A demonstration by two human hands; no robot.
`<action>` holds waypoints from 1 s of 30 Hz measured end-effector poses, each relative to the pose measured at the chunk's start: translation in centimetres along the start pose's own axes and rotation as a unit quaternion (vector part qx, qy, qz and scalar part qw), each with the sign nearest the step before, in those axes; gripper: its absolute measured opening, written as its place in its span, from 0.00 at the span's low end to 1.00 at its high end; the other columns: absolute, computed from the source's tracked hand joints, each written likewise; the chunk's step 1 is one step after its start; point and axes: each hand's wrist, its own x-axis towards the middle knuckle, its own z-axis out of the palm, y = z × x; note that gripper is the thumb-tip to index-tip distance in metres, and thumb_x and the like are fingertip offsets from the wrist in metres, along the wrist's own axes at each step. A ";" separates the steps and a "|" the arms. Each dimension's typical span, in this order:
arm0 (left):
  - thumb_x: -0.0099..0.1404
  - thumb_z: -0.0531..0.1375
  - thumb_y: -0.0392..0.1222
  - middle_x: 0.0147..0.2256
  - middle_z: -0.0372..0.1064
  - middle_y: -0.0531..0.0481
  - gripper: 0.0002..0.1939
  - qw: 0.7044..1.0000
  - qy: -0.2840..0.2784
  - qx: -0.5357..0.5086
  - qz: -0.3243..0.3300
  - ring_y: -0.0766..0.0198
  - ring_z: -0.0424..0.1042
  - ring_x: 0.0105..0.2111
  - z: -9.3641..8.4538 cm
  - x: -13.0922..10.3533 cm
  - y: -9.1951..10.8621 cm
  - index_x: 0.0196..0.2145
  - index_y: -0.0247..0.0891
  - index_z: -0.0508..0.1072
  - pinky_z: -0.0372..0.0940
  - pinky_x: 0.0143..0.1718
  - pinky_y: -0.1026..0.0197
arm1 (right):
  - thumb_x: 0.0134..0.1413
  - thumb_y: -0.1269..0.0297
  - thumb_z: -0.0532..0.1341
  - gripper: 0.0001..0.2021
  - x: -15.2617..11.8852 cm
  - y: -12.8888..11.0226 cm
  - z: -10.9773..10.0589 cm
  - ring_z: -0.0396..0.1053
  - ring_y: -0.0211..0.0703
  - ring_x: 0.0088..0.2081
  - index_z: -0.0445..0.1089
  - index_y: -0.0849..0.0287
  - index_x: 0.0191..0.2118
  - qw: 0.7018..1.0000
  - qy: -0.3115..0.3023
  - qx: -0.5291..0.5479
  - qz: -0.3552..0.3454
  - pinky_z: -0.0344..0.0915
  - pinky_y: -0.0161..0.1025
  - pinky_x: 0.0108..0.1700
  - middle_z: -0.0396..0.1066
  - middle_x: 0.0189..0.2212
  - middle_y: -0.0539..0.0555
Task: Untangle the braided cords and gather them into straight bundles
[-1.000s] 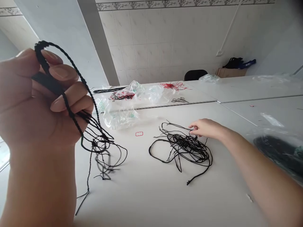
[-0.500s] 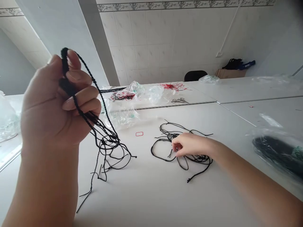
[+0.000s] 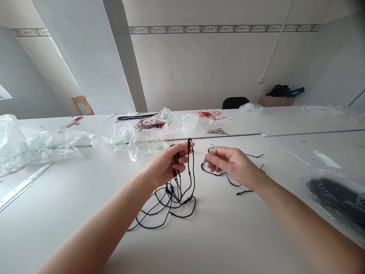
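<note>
Black braided cords (image 3: 187,199), white table (image 3: 222,236), tiled wall (image 3: 194,53)
Long loops hang downward, gripped in my left hand (image 3: 167,161); I cannot tell whether my right hand (image 3: 229,161) grips anything.

1. Held cords (image 3: 189,171) hang from the left hand (image 3: 171,160), over the near middle of the table (image 3: 205,239).
2. Loose cords (image 3: 212,173) lie on the table, to the right of these, under and around the right hand (image 3: 228,161).
3. A ruler (image 3: 25,186) lies near left, with a plastic bag (image 3: 11,140) beyond it.
4. A packed bag (image 3: 339,198) sits near right.
5. On the far middle, a thread pile (image 3: 211,114) lies beyond the scissors (image 3: 218,131); a cord bundle (image 3: 137,118) lies farther left.
6. Past the far edge, a chair (image 3: 235,102) stands left of a box (image 3: 276,101) with a cloth bundle (image 3: 278,90) on top.
</note>
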 end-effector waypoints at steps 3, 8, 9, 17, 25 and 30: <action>0.64 0.68 0.41 0.37 0.65 0.51 0.07 0.999 0.016 0.042 0.004 0.76 0.61 0.26 -0.2 0.7 -1.5 0.37 0.34 0.79 0.54 0.19 0.74 | 0.63 0.42 0.58 0.20 -0.1 -0.3 1.0 0.71 0.42 0.39 0.71 0.56 0.36 0.996 0.018 0.081 -0.014 0.67 0.36 0.39 0.73 0.34 0.53; 0.64 0.68 0.47 0.38 0.66 0.49 0.11 0.995 0.010 0.101 -0.002 0.70 0.66 0.33 -0.1 0.9 -2.6 0.34 0.36 0.78 0.59 0.24 0.72 | 0.62 0.44 0.60 0.19 0.4 0.3 2.0 0.72 0.44 0.44 0.71 0.56 0.41 0.990 0.001 0.143 0.018 0.70 0.36 0.39 0.74 0.41 0.55; 0.65 0.66 0.50 0.38 0.67 0.49 0.12 0.994 0.005 0.106 -0.003 0.68 0.67 0.34 -0.1 0.9 -2.7 0.34 0.37 0.78 0.61 0.26 0.71 | 0.60 0.45 0.62 0.18 0.5 0.3 2.1 0.73 0.43 0.43 0.71 0.56 0.42 0.988 0.000 0.151 0.029 0.71 0.36 0.38 0.74 0.41 0.54; 0.72 0.53 0.61 0.44 0.70 0.44 0.26 0.994 -0.035 0.104 -0.026 0.60 0.69 0.41 -0.5 1.1 -2.3 0.47 0.40 0.80 0.64 0.36 0.62 | 0.59 0.57 0.66 0.13 0.5 0.2 1.3 0.73 0.41 0.40 0.73 0.56 0.47 0.985 0.003 0.160 0.069 0.71 0.38 0.41 0.76 0.39 0.54; 0.73 0.46 0.65 0.51 0.71 0.43 0.32 0.993 -0.071 0.085 -0.045 0.58 0.68 0.44 -0.1 1.0 -2.2 0.53 0.41 0.78 0.63 0.41 0.59 | 0.61 0.53 0.64 0.11 0.1 -0.1 0.1 0.72 0.40 0.40 0.76 0.55 0.42 0.985 -0.029 0.159 0.063 0.69 0.40 0.45 0.74 0.36 0.52; 0.73 0.47 0.64 0.48 0.72 0.43 0.32 0.991 -0.095 0.075 -0.056 0.58 0.68 0.46 -0.4 1.1 -2.2 0.51 0.40 0.79 0.64 0.43 0.59 | 0.62 0.53 0.64 0.11 0.0 -0.5 -0.5 0.73 0.41 0.43 0.76 0.55 0.41 0.983 -0.035 0.173 0.059 0.69 0.41 0.49 0.75 0.38 0.52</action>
